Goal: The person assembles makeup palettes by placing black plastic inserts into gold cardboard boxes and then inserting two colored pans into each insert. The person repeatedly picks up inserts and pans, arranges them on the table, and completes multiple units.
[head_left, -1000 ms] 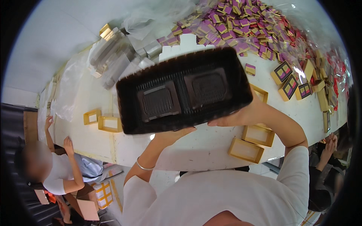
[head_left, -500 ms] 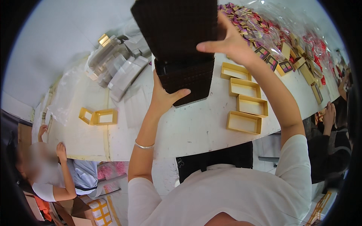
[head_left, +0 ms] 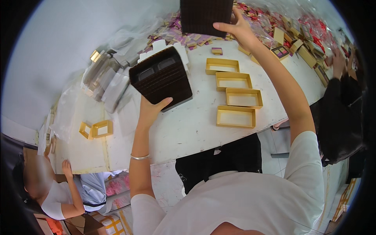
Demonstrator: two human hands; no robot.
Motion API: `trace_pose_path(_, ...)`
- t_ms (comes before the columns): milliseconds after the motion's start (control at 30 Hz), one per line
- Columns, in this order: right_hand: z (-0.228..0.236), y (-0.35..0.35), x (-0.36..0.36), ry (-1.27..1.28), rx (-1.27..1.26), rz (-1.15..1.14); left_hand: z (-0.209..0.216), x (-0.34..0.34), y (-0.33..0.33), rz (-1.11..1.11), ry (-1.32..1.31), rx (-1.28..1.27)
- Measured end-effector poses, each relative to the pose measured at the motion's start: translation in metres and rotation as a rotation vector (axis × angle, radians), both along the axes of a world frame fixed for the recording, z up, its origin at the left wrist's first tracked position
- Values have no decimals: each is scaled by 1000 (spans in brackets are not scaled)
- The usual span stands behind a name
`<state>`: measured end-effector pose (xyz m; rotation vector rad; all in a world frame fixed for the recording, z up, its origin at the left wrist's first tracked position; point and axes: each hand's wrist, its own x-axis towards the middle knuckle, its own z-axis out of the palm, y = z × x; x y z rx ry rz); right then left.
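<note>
My left hand (head_left: 148, 112) is closed around the lower part of a stack of nested black plastic trays (head_left: 172, 85), thumb across its near side. The stack tilts above the white table, and recessed compartments show in its top tray. Farther off and to the right, my right hand (head_left: 239, 30) grips a second stack of black trays (head_left: 205, 17), held up at the picture's top edge, which cuts it off. The two stacks are apart. Nearest below the right hand, several shallow gold box frames (head_left: 236, 125) form a staggered column on the table.
Behind lies a heap of small purple, red and gold pieces (head_left: 172, 29) with clear plastic bags. Loose palettes (head_left: 280, 51) and gold boxes sit at the right. Clear plastic sleeves (head_left: 113, 92) are piled left, near two small gold frames (head_left: 102, 135). People work at both sides.
The black trays have come apart into two stacks. My right hand moved farther away with one; my left moved left with the other. The view has shifted, showing more of the heap.
</note>
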<state>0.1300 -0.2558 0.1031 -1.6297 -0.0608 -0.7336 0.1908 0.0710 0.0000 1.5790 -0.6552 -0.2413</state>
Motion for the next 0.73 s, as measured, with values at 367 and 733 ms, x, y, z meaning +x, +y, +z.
trace_pose_path(367,-86,-67,38,345,-82,263,1,-11,37,281,28,79)
trace_pose_path(733,-96,-32,77,673,-276,581,-17,1,36,186,-34,-97)
